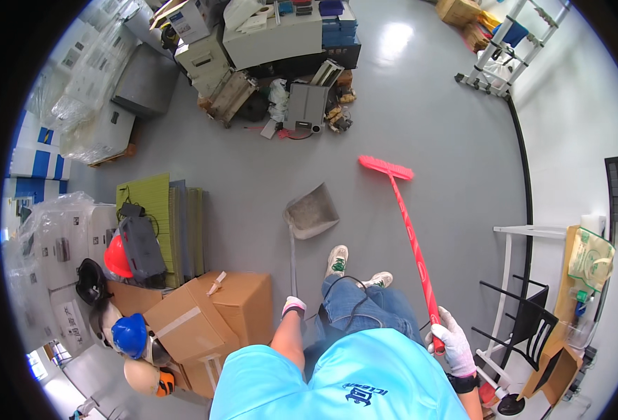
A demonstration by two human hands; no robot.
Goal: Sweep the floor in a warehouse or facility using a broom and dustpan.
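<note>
My right grip (453, 343) clamps the near end of the red broom (416, 255), its head (387, 168) far and left; my left grip (293, 306) clasps the dustpan (314, 212), its pan far.

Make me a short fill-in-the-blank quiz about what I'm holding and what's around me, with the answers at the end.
1. The left hand and the right hand both wear ____.
2. The right hand grips the broom, while the handle of the dustpan is in the ____ one.
3. The ladder stands far ahead, on the person's ____ side.
4. The large brown boxes beside the person are made of ____.

Missing words: gloves; left; right; cardboard.
</note>
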